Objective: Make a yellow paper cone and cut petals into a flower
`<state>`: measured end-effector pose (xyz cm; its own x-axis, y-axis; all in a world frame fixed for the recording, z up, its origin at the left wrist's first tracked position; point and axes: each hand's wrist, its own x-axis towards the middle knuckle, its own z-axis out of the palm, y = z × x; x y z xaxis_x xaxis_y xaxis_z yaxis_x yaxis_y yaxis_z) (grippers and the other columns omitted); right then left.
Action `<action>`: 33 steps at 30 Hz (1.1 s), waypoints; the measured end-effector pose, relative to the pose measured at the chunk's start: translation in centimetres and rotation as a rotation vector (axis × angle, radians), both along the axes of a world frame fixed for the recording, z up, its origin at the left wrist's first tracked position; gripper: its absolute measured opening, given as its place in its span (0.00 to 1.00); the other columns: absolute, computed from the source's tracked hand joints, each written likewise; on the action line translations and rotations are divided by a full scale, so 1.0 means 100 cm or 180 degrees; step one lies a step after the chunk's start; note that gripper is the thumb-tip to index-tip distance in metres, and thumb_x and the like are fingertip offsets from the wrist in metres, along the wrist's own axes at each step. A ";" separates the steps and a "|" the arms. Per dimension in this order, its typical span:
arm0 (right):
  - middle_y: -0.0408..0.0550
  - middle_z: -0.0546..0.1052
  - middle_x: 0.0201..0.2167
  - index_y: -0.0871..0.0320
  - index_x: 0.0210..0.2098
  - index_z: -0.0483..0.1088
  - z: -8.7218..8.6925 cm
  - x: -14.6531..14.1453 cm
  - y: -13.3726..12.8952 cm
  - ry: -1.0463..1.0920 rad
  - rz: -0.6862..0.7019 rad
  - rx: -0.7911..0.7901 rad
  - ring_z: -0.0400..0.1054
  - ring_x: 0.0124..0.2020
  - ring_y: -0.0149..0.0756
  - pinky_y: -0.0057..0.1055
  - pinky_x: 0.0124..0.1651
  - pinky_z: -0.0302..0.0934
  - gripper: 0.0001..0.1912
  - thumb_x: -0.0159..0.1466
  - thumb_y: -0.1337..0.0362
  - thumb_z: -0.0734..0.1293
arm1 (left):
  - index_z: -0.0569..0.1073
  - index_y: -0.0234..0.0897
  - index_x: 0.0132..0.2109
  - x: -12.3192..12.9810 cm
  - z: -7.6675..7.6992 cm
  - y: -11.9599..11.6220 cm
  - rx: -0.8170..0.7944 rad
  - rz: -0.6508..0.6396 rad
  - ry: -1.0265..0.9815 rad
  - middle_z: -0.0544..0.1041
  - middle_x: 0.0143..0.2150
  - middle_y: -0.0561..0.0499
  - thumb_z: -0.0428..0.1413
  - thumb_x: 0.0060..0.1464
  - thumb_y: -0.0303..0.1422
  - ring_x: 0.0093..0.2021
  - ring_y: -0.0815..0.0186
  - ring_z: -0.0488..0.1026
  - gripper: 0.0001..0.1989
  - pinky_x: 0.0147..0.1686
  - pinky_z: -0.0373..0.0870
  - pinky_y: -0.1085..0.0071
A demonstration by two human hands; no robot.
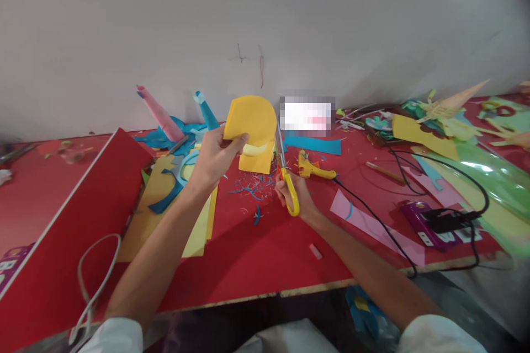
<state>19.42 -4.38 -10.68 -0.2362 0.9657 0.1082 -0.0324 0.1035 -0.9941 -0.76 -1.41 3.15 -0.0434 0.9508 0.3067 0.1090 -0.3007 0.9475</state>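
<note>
Above the red tabletop (244, 270), a yellow sheet (252, 113) is held up, its face matte and smooth, its outline rounding off at the upper right. Thin, curled clippings (252, 192), many of them blue, litter the hard surface below. The left hand (217, 155) pinches the sheet's lower left edge between thumb and fingers; the right hand (301, 194) closes round the yellow-handled scissors (293, 194), whose metal blades stand upright at the sheet's right edge, their opening unclear.
</note>
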 end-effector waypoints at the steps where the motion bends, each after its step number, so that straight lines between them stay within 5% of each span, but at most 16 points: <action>1: 0.35 0.61 0.16 0.51 0.30 0.62 0.000 0.000 0.000 0.0031 0.0003 0.0038 0.53 0.13 0.28 0.30 0.16 0.51 0.35 0.60 0.25 0.66 | 0.73 0.38 0.27 0.000 0.000 0.000 0.0005 0.0004 0.0001 0.68 0.22 0.54 0.71 0.46 0.38 0.23 0.70 0.63 0.15 0.23 0.60 0.71; 9: 0.37 0.67 0.21 0.54 0.34 0.65 -0.001 -0.004 0.001 0.0340 0.0074 0.0277 0.57 0.16 0.26 0.28 0.19 0.56 0.39 0.61 0.22 0.62 | 0.76 0.38 0.39 0.000 0.000 0.001 -0.0052 -0.0232 -0.0501 0.72 0.24 0.57 0.70 0.48 0.33 0.23 0.72 0.67 0.13 0.24 0.64 0.73; 18: 0.38 0.67 0.23 0.54 0.35 0.66 0.002 -0.005 0.002 0.0361 0.0075 0.0321 0.56 0.17 0.26 0.28 0.18 0.54 0.39 0.61 0.22 0.61 | 0.82 0.33 0.37 0.009 -0.015 -0.001 -0.0578 -0.0534 -0.0893 0.85 0.36 0.43 0.70 0.52 0.40 0.34 0.65 0.80 0.14 0.37 0.75 0.70; 22: 0.39 0.68 0.24 0.53 0.35 0.65 -0.001 -0.004 0.002 0.0360 0.0081 0.0323 0.57 0.18 0.27 0.29 0.19 0.55 0.39 0.61 0.22 0.61 | 0.81 0.35 0.37 0.014 -0.014 -0.003 -0.0629 -0.0469 -0.0953 0.84 0.39 0.44 0.71 0.50 0.40 0.36 0.66 0.77 0.14 0.36 0.73 0.71; 33: 0.44 0.71 0.29 0.52 0.37 0.67 -0.009 -0.006 0.005 0.0231 0.0392 0.0401 0.59 0.21 0.31 0.36 0.25 0.58 0.39 0.64 0.22 0.56 | 0.75 0.36 0.31 0.012 -0.021 0.006 -0.0369 -0.0181 -0.0728 0.72 0.28 0.53 0.74 0.40 0.37 0.28 0.71 0.64 0.17 0.28 0.62 0.72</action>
<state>18.86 -3.90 -11.56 -0.3390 0.9077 0.2475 -0.1238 0.2177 -0.9681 0.45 -0.77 1.04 -0.0446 0.9819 0.1839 -0.1260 -0.1881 0.9740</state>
